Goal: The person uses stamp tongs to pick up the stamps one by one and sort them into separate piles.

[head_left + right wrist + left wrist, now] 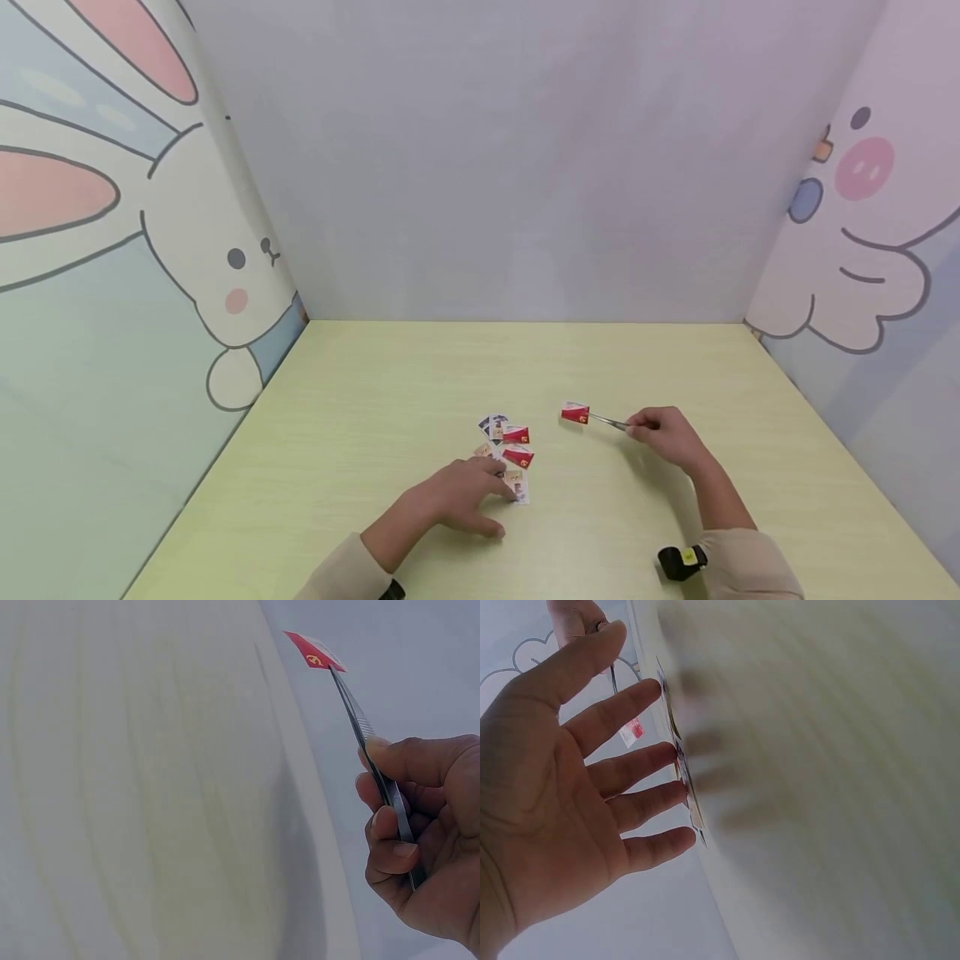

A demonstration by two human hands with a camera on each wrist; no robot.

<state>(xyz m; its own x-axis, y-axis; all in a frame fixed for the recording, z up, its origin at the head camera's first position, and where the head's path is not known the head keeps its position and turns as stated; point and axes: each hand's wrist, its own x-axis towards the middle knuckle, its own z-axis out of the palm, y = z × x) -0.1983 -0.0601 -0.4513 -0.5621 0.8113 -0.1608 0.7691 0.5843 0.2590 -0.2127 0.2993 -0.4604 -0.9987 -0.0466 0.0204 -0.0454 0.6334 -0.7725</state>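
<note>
My right hand [670, 437] grips metal tweezers [386, 784], whose tips pinch a small red and white stamp [316, 654] above the table. In the head view that stamp stands to the right of a loose group of small stamps [516, 434]. My left hand [461, 497] reaches over the near part of the group with its fingers spread. Its fingertips [676, 752] touch the stamps, seen edge-on in the left wrist view. Some of the stamps are hidden beneath the left hand.
The pale yellow-green table [375, 375] meets a plain grey-white back wall [525, 167]. Side panels carry a cartoon rabbit [202, 225] on the left and another cartoon animal [885, 225] on the right. A black device [681, 563] sits at the right wrist.
</note>
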